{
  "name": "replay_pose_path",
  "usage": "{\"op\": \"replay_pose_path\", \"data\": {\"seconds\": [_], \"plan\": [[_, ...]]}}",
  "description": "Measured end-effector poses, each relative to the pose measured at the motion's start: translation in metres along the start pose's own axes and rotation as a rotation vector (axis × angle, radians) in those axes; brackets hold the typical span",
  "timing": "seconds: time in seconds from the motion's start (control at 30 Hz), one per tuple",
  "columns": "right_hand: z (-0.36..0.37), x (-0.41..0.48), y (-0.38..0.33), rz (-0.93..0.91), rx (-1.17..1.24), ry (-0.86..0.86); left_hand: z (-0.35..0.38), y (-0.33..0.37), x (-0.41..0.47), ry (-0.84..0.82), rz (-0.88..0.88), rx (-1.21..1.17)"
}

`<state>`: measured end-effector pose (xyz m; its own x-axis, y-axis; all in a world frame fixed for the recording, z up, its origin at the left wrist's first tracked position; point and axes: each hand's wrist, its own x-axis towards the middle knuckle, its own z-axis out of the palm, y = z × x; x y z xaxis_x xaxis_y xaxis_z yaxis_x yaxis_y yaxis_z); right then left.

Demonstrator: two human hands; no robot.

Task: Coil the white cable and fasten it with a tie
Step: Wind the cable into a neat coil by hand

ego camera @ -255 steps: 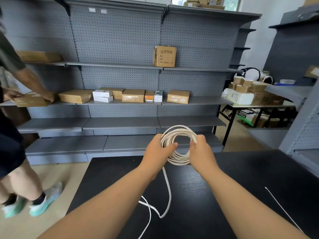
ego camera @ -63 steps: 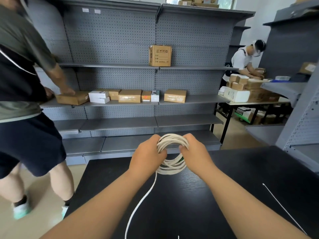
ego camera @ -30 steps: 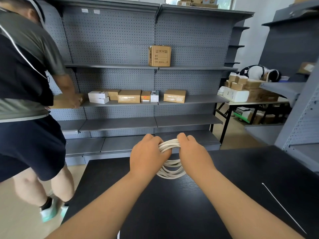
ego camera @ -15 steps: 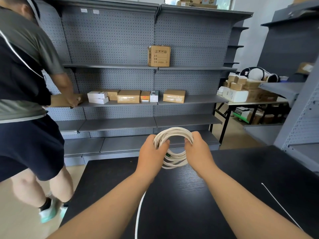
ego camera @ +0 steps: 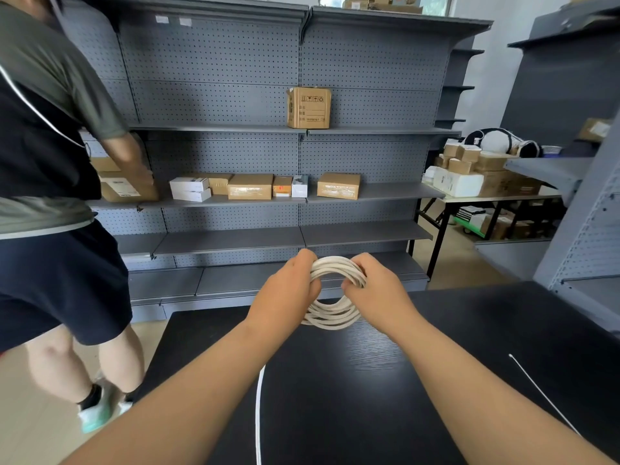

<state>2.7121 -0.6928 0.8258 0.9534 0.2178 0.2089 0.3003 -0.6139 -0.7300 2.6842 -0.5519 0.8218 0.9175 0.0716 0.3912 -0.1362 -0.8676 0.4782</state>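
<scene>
**Coil of white cable [ego camera: 330, 317] gripped on both sides above the black table [ego camera: 352, 380]**

The white cable is wound into a round bundle of many turns and held upright in the air over the far part of the table, its open centre facing the camera. The lower strands hang just above the tabletop, though I cannot tell whether they touch it.

The left hand [ego camera: 285, 293] holds the coil's left side, fingers curled over the top of the strands and thumb pressed in from the near side. The right hand [ego camera: 375, 293] holds the right side the same way, fingers wrapped round the upper turns. Both hands are closed firmly on the bundle, with the knuckles close together at the top.

A loose length [ego camera: 257, 414] of the same cable shows below the left forearm and runs straight across the table toward the camera, leaving the bottom edge of the view. Its end is out of sight.

A thin white tie [ego camera: 543, 394] lies flat on the table well to the right of the coil, slanting toward the near right corner, apart from both hands.

Grey pegboard shelving [ego camera: 218, 62] stands beyond the table. One cardboard box [ego camera: 309, 108] sits upright on an upper shelf, and a row of flat cartons [ego camera: 250, 186] lies on the shelf below it. A second person [ego camera: 50, 162] stands at the left with a hand on a carton at the shelf's left end. At the far right, a side table [ego camera: 496, 198] carries more stacked boxes.
</scene>
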Motion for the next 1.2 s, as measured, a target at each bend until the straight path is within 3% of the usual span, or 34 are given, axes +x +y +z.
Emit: {"op": "replay_pose_path", "data": {"seconds": [0.27, 0.43, 0.87, 1.03, 1.2], "plan": [[0.000, -0.005, -0.005, -0.153, -0.428, 0.010, 0.001, -0.008, -0.001, 0.054, 0.128, 0.211], [0.000, -0.011, -0.006, -0.085, -0.596, 0.052, 0.005, -0.012, 0.002, 0.070, 0.097, 0.105], [0.002, -0.002, -0.001, 0.054, -0.099, 0.117, 0.020, -0.009, 0.002, 0.180, -0.108, -0.299], [0.004, -0.002, -0.004, 0.109, 0.076, 0.110, 0.016, -0.002, 0.003, 0.051, -0.277, -0.674], [0.008, -0.002, 0.000, 0.200, 0.203, 0.097, 0.011, -0.003, 0.002, -0.045, -0.272, -0.816]]}}
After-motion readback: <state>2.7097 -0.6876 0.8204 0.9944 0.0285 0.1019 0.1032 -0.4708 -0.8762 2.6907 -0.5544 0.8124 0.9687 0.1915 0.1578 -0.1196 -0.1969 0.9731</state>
